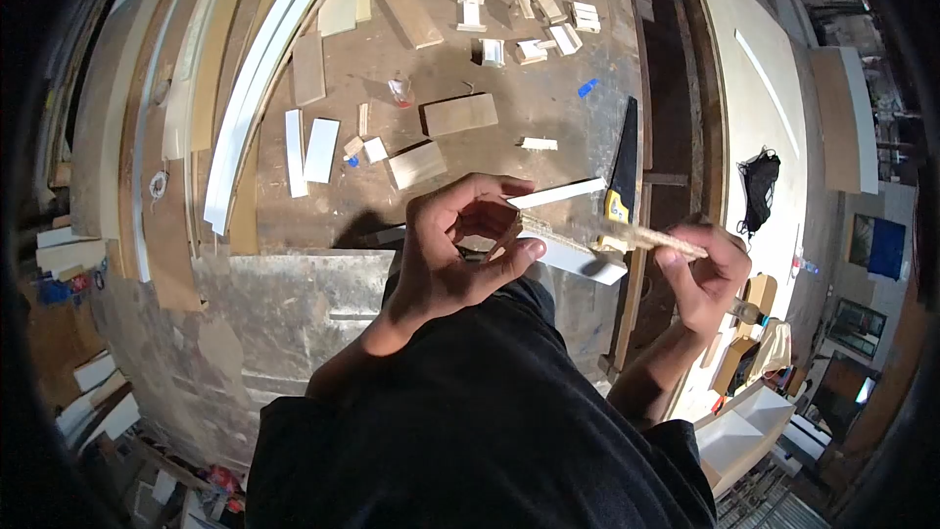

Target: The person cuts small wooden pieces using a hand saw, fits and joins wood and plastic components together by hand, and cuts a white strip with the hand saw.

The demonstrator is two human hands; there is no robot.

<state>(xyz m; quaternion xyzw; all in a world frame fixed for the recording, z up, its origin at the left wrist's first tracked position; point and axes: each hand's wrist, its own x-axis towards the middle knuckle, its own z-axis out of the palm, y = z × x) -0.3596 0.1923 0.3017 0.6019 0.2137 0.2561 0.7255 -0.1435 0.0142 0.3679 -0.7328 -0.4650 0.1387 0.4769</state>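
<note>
My left hand (450,245) is closed round a small wooden assembly, with its thumb pressed on a white-faced strip (578,260) that points to the right. Another narrow white strip (558,193) extends above it from the same hand. In my right hand (710,269), a thin wooden stick (676,243) is pinched between thumb and fingers, its left end near the strips. Just beyond the strips lies a handsaw (624,162) with a black blade and a yellow handle.
Long boards (264,88) lie at the left. Small wooden assemblies (548,8) sit at the back, and loose blocks (460,114) lie mid-table. A dark gap (666,88) runs along the table's right side, beside a pale board (759,59) bearing a black mesh item (759,188).
</note>
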